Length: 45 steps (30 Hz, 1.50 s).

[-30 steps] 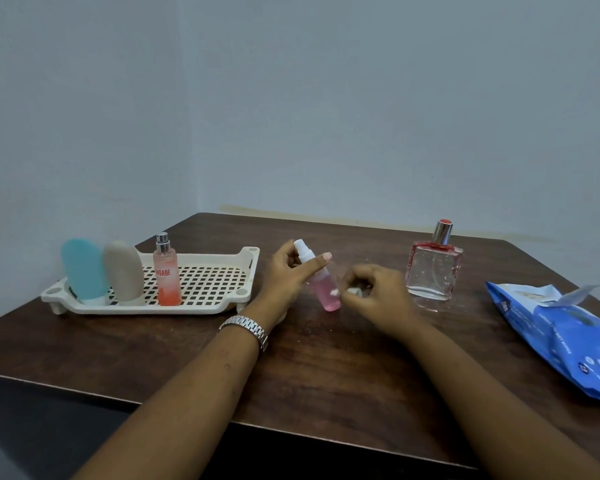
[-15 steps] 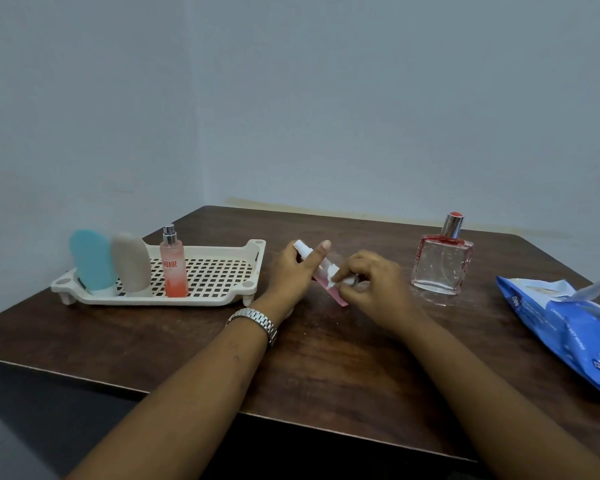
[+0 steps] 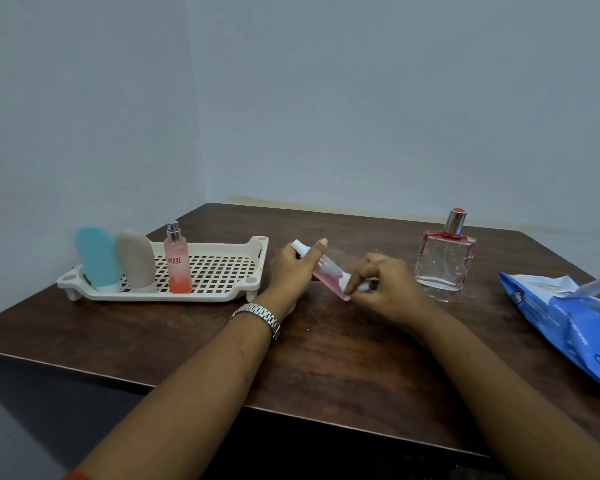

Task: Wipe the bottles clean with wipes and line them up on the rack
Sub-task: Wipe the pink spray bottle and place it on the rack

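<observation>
My left hand [image 3: 293, 268] grips a small pink spray bottle [image 3: 328, 277] near its white cap, and the bottle is tilted with its base down to the right. Against that lower end my right hand [image 3: 381, 284] pinches a small white wipe [image 3: 352, 284]. On the cream rack [image 3: 222, 292] at the left stand a blue bottle [image 3: 96, 259], a beige bottle [image 3: 134, 259] and an orange spray bottle [image 3: 177, 266] in a row. A square clear perfume bottle [image 3: 445, 261] with a red and silver cap stands on the table to the right of my hands.
A blue pack of wet wipes [image 3: 568, 320] lies at the table's right edge with its flap open. The dark wooden table [image 3: 326, 358] sits in a corner, with grey walls behind and to the left. The rack's right half holds nothing.
The pink bottle has tipped from nearly upright to a steep slant. My right hand with the wipe has slid down along it to the base.
</observation>
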Available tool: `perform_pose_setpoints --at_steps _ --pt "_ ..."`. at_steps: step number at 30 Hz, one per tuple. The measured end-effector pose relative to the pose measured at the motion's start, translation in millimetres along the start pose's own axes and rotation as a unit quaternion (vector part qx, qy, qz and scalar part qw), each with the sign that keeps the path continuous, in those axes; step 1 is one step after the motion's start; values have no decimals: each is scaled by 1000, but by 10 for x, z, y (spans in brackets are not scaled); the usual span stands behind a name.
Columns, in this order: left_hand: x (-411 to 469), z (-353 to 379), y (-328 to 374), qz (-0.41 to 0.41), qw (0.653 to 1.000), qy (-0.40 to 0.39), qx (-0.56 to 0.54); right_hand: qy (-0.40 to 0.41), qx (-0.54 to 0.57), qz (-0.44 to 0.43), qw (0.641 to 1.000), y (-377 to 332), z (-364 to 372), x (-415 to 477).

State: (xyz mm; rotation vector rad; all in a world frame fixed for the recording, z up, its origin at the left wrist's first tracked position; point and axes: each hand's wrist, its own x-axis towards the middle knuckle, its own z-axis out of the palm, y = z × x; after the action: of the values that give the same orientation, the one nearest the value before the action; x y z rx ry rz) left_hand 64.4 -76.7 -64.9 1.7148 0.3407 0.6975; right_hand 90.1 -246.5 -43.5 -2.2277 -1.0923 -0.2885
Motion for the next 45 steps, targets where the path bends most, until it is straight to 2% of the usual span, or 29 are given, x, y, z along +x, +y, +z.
perform_pose_setpoints --at_steps 3,5,10,19,24,28,31,35,36,37,39,40,43,45 --pt "27 -13 -21 -11 1000 0 -5 -50 -12 27 998 41 -4 -26" --pt "31 -19 -21 -21 1000 -12 -3 -56 -13 33 998 83 8 -32" --pt "41 -34 15 -37 998 -4 -52 37 53 21 998 90 1 -1" --pt "11 -36 98 -50 995 24 -80 100 160 42 981 95 24 29" --pt "9 -51 118 -58 993 23 -98 116 310 105 938 66 57 14" --pt "26 -52 107 -49 993 39 -101 88 357 126 921 2 72 -1" --pt "46 -49 100 -56 991 44 -117 84 416 129 896 -36 44 -14" --pt "10 -30 96 -33 994 33 -98 176 478 151 847 -39 -19 12" --pt "-18 -18 102 -24 995 29 -89 199 449 141 860 -24 -27 17" --pt "-38 -9 104 -16 996 26 -84 207 389 115 890 -13 -27 17" --pt "-50 4 93 1 997 24 -73 182 245 43 951 -27 20 11" --pt "-57 5 98 9 997 23 -68 169 189 8 967 -49 61 8" --pt "-73 9 99 43 997 11 -59 181 76 -79 977 -85 160 30" --pt "-114 25 128 78 996 -22 -35 206 75 -78 973 -61 159 48"
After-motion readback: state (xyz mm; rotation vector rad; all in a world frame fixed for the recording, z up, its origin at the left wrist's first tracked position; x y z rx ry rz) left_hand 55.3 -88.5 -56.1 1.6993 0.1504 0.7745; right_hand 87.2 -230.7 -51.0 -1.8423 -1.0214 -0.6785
